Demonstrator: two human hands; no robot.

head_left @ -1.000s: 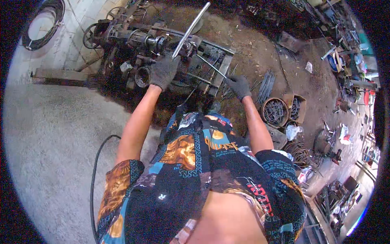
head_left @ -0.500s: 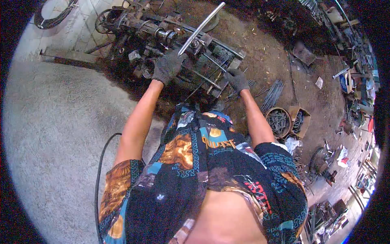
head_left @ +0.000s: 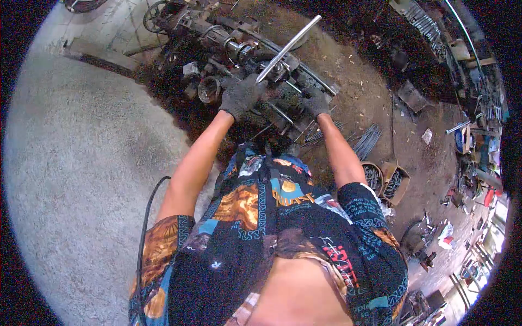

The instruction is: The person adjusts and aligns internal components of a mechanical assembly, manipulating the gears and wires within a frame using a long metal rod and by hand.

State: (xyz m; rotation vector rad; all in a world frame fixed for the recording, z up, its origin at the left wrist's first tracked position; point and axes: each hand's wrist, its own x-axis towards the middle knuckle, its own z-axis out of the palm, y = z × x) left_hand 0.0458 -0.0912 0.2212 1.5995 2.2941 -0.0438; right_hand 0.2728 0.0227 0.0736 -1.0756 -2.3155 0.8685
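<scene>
Fingers (head_left: 246, 87) of left hand (head_left: 241, 96), in a dark knit glove, wrapped shut around lower end of steel lever (head_left: 291, 44). Lever slanting up and away to the right from the fist, upper end free in air. Fingers (head_left: 314, 93) of right hand (head_left: 315, 101), likewise gloved, curled down onto dark bed of machine (head_left: 217, 38), just right of the lever's foot. Gripping or merely pressing: cannot tell, since the glove hides whatever lies beneath. Nearest the camera, patterned shirt (head_left: 261, 228), open at the front. Beside the left elbow, black cable (head_left: 145, 217) lying on pale concrete floor (head_left: 81, 163) and curving toward the lower edge. Both forearms bare and stretched forward, well apart at the elbows, closing in at the machine. Just left of the left hand, a round cup-shaped part (head_left: 208, 89) on the machine's near side. Thin rod (head_left: 280, 112) between the two hands, lying across the bed. To the right of the right forearm, loose bundle of rods (head_left: 367, 141) on dirt; nearer the right shoulder, round basket (head_left: 372, 175) and cardboard box (head_left: 396, 182), touching, both filled with short metal pieces. Farther off — handwheel (head_left: 155, 10) at the machine's far left end, flat metal plate (head_left: 411, 96) on the ground to the right. Beyond these, dense metal clutter along the far right edge, too small to itemise.
</scene>
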